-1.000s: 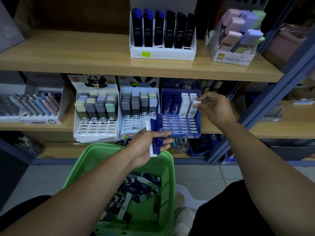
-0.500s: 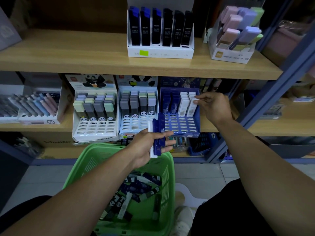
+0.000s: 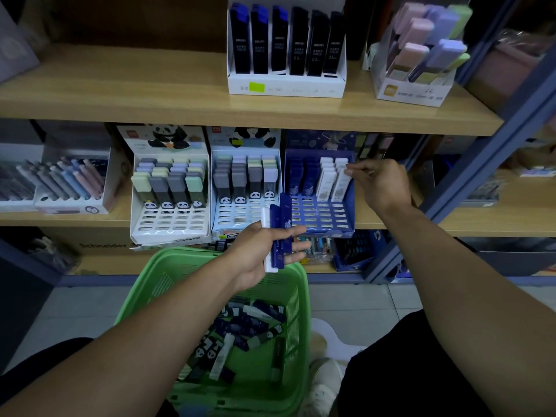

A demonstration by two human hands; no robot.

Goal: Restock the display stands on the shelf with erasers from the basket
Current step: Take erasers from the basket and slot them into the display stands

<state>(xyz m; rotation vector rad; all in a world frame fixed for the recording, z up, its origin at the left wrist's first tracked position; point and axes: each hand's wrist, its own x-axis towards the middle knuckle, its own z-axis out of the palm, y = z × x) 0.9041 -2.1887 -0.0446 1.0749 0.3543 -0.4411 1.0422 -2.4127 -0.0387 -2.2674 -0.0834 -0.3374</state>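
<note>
The left hand [image 3: 261, 251] grips upright erasers [image 3: 275, 236] above the green basket [image 3: 144, 284] of erasers; the right hand [image 3: 379, 183] pinches a white eraser [image 3: 341, 185] standing in the blue stand [image 3: 319, 219].

Wooden shelves [image 3: 120, 97] on blue metal uprights [image 3: 469, 188] (dim light); pale tiled floor [image 3: 355, 299].

Both forearms are bare to the elbow, with no sleeve, watch or ring showing on the left hand [image 3: 258, 251] or the right hand [image 3: 380, 183]. Dark shorts [image 3: 400, 371] cover the thighs at 5 o'clock, and a pale shoe [image 3: 323, 383] shows beside them.
</note>
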